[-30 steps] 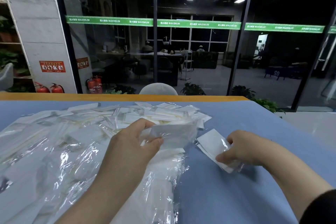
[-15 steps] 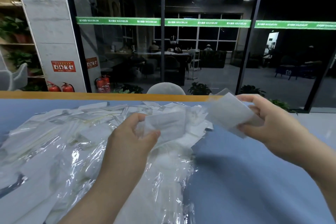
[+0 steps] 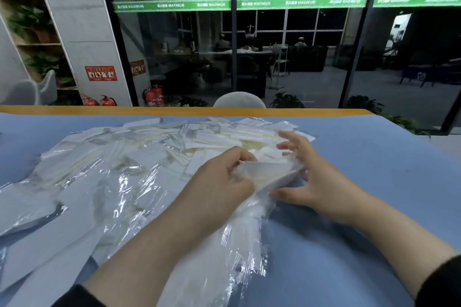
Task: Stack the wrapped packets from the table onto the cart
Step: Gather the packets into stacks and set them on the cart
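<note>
Wrapped packets (image 3: pixel 269 177), a small white stack of them, are sitting between your two hands just above the desk (image 3: pixel 374 182); how many are in the stack is too blurred to count. Your left hand (image 3: pixel 219 182) is curling its fingers (image 3: pixel 243 157) over the stack's near-left edge and gripping it. Your right hand (image 3: pixel 314 177) is spreading its fingers (image 3: pixel 289 144) wide and fairly straight against the stack's right side, thumb lying low along the front. Beyond and to the left, a loose heap of more packets (image 3: pixel 199 137) is lying spread across the blue desk, far too many to count. Crinkled clear plastic film (image 3: pixel 119 197) is covering the heap's near part and running under your forearms. Three red fire extinguishers (image 3: pixel 107 101) are standing behind the desk.
</note>
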`<state>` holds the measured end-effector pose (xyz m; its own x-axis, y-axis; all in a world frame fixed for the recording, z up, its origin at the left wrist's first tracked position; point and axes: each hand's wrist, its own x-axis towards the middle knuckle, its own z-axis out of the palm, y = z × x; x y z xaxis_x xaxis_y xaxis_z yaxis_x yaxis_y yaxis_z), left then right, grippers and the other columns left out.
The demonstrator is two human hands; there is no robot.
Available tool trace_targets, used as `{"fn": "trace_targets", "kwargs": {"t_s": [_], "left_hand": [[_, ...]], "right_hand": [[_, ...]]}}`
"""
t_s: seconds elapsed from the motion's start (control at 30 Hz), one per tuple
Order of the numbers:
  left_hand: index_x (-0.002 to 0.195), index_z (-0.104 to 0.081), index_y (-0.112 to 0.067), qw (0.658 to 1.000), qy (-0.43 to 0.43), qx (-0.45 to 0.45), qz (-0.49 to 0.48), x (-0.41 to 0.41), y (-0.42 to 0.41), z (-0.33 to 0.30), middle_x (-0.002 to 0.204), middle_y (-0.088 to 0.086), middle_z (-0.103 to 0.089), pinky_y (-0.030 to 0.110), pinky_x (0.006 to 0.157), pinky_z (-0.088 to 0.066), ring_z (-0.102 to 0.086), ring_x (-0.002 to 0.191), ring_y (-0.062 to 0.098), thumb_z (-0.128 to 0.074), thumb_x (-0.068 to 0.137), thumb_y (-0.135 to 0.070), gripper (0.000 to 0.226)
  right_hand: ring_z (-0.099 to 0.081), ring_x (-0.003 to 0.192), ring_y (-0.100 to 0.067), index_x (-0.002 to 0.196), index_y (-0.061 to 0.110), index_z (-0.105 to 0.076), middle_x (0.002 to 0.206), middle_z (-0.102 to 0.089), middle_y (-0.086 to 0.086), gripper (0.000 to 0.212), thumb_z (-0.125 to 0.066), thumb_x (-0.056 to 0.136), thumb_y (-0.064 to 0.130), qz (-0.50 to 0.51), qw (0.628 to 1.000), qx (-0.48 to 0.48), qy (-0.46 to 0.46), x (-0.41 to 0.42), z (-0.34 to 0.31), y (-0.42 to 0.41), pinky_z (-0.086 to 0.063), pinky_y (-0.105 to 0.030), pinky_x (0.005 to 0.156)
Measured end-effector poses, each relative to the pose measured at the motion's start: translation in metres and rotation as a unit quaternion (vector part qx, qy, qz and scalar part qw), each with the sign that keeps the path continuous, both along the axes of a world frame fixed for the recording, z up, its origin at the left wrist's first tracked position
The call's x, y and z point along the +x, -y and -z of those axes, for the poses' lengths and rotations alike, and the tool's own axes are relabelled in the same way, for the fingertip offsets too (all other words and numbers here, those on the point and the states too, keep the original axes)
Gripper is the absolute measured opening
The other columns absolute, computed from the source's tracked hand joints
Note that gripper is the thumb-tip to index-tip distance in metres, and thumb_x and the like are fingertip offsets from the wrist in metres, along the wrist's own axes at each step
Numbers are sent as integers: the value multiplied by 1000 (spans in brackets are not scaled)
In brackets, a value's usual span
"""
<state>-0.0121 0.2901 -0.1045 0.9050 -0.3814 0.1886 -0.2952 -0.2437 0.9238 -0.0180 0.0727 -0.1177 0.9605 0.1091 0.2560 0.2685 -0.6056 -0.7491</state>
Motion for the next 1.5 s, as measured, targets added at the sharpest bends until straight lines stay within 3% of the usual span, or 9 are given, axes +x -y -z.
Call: {"fn": "trace_targets", "kwargs": {"t_s": [0.13,0.27,0.67,0.77,0.93,1.1,1.23,1.33,1.5], "left_hand": [[99,-65,-36,997,75,-22,-20,-8,2,-8,83,-23,-63,21,68,-41,-56,73,-3,-49,92,-70,38],[87,-65,-15,987,136,-3,-79,-3,4,-3,67,-2,-54,27,61,-37,-47,63,8,-45,105,-41,37],[102,-65,-30,987,109,-20,-120,2,3,-1,95,-9,-67,14,66,-41,-56,81,6,-43,105,-15,26],[105,-64,-31,993,87,12,-85,-1,4,-2,85,-10,-64,23,67,-42,-55,74,7,-42,107,-29,22],[133,-48,-42,997,57,41,-30,-5,7,-5,125,-16,-56,21,91,-39,-56,108,3,-52,99,-55,36],[139,-39,-48,984,5,-144,-106,6,-3,-13,116,-21,-57,11,84,-44,-57,104,-6,-80,82,-45,70],[115,-68,-24,951,-142,-273,-45,11,-4,-11,106,1,-73,23,81,-59,-71,93,10,-85,79,-40,44],[103,-74,-12,903,-145,-401,-50,14,-7,-14,105,15,-76,46,93,-57,-73,103,33,-82,81,-31,30],[90,-68,-18,847,-44,-451,-277,35,-42,-28,77,-6,-74,29,63,-55,-66,68,13,-77,88,-19,9]], "right_hand": [[-59,79,4,104,42,-63,93,-67,22,36,-84,79,26,19,999,-9,48,-4,-5,-2,-42,-11,71],[-55,77,5,100,39,-60,95,-62,26,37,-83,80,19,4,998,3,70,-6,-5,-9,-41,-9,70],[-56,77,6,101,37,-62,96,-61,31,34,-82,82,19,32,997,-41,50,-9,-5,-12,-40,-7,68],[-56,71,6,103,37,-61,88,-60,35,37,-83,80,18,47,998,-26,33,-10,-5,-15,-40,-7,64],[-55,61,-2,95,30,-71,79,-68,17,25,-81,81,12,57,997,-29,53,-16,-9,-17,-40,-10,60],[-55,62,-14,88,28,-72,74,-69,2,20,-79,82,10,104,982,115,109,-18,-28,-20,-39,-15,54],[-61,64,-11,90,17,-74,77,-72,-3,14,-78,77,14,40,979,189,67,-15,-52,-50,-44,-14,56],[-70,81,-15,96,20,-74,91,-76,-1,18,-75,79,26,-37,987,156,21,-3,-67,-76,-53,-21,70],[-62,106,-9,118,29,-63,111,-64,15,31,-72,89,36,125,988,-18,89,62,-74,-57,-48,-19,77]]}}
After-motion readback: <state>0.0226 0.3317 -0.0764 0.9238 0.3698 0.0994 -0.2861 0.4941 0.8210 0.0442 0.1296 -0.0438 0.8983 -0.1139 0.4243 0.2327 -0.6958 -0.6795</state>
